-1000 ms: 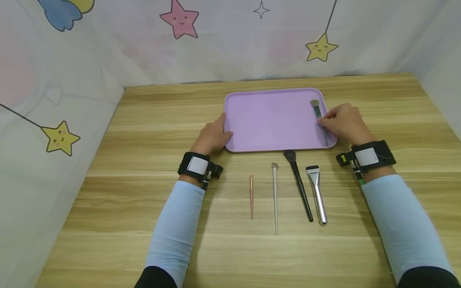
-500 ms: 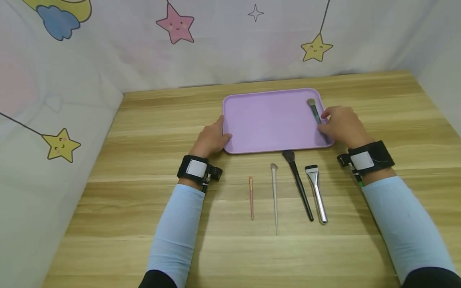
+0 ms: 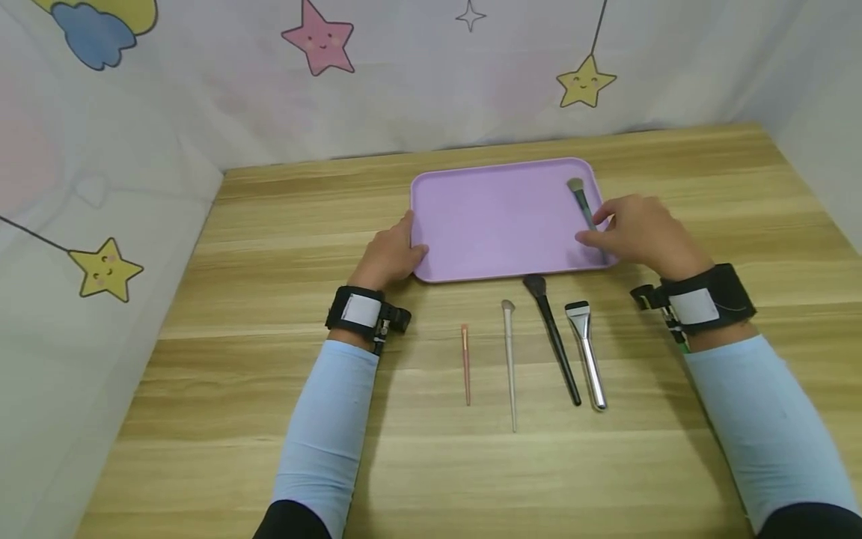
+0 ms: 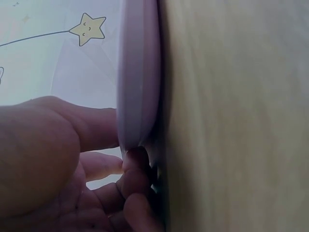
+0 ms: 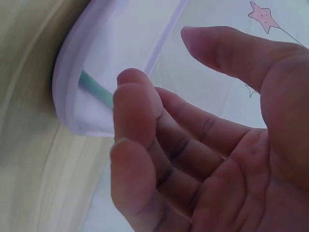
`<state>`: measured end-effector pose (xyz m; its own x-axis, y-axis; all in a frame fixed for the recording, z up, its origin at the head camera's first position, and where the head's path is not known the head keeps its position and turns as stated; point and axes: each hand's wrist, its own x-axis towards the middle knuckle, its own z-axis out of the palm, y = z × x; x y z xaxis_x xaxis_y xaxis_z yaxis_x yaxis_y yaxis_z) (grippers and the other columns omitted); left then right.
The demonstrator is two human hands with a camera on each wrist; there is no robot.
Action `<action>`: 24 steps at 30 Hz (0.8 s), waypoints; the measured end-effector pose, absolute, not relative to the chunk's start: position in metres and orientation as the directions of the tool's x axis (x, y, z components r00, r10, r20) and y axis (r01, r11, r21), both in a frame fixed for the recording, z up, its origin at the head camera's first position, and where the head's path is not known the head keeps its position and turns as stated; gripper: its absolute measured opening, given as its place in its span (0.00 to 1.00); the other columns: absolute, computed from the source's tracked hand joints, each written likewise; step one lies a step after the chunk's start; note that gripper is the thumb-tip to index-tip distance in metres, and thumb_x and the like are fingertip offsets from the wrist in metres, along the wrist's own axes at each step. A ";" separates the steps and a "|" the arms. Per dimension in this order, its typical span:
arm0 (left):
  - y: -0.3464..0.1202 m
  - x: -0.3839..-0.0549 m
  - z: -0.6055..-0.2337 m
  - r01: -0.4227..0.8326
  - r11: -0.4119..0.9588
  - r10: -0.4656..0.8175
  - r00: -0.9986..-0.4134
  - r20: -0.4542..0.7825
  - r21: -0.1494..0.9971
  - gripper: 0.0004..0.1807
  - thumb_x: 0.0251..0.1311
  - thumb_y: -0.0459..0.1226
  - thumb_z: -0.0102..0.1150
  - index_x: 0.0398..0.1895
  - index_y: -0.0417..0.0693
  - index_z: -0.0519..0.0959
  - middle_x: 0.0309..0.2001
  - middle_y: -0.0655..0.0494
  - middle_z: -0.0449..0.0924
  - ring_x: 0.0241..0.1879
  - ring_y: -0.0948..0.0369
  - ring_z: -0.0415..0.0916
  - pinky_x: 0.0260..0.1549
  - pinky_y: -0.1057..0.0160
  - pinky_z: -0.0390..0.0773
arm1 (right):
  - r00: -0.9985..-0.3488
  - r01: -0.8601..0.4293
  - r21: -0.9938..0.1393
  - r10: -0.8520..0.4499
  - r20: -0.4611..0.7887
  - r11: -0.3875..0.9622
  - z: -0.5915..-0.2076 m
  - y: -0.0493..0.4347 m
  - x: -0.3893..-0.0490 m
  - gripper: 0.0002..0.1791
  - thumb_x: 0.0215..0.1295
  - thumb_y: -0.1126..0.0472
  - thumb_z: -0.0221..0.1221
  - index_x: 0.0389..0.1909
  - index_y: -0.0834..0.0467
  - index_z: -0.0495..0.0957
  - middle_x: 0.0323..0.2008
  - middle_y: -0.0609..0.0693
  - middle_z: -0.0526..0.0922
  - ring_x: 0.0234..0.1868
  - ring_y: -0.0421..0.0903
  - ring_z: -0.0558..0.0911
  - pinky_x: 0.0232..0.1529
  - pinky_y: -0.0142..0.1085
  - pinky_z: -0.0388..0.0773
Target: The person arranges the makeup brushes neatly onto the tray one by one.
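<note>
Green brush [image 3: 582, 201]: slim handle, pale tuft; lies in purple tray [image 3: 498, 217] along its right edge, tray toward desk's [image 3: 431, 471] far edge. Right hand [image 3: 646, 233] at handle, thumb and fingers apart. Left hand [image 3: 385, 258] grips tray's left edge. Tuft: head view only. Left wrist view adds fingers curled against tray's outside.

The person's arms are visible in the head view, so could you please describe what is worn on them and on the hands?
The person wears light blue sleeves, with black fabric at the picture's lower edge. Matching black wrist straps carry white rectangular patches and small black camera units. The left hand and right hand are ungloved.
</note>
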<state>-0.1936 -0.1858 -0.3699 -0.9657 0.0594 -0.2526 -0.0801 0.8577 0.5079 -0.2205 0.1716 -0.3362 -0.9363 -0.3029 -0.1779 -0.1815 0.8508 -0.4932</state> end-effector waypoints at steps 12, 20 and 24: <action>-0.187 -0.194 -0.372 -0.078 0.858 0.061 -0.966 -0.250 0.507 0.41 0.75 0.43 0.50 0.81 0.39 0.44 0.76 0.39 0.54 0.72 0.51 0.60 0.68 0.52 0.61 | -0.907 -0.254 -0.470 -0.378 -0.188 0.845 -0.329 0.167 -0.207 0.25 0.66 0.49 0.66 0.46 0.70 0.81 0.32 0.58 0.82 0.30 0.53 0.77 0.28 0.42 0.72; -0.187 -0.194 -0.372 -0.075 0.858 0.058 -0.969 -0.241 0.508 0.41 0.75 0.43 0.51 0.81 0.39 0.45 0.76 0.40 0.55 0.73 0.50 0.58 0.69 0.52 0.59 | -0.875 -0.284 -0.422 -0.413 -0.253 0.861 -0.318 0.163 -0.197 0.30 0.66 0.45 0.65 0.52 0.69 0.81 0.32 0.56 0.81 0.32 0.52 0.75 0.28 0.42 0.70; -0.187 -0.195 -0.372 -0.075 0.856 0.062 -0.967 -0.246 0.511 0.41 0.75 0.43 0.51 0.81 0.39 0.44 0.77 0.40 0.54 0.73 0.51 0.58 0.69 0.52 0.60 | -0.866 -0.291 -0.416 -0.422 -0.267 0.861 -0.315 0.160 -0.192 0.31 0.65 0.45 0.65 0.54 0.70 0.80 0.33 0.57 0.83 0.32 0.52 0.77 0.29 0.43 0.73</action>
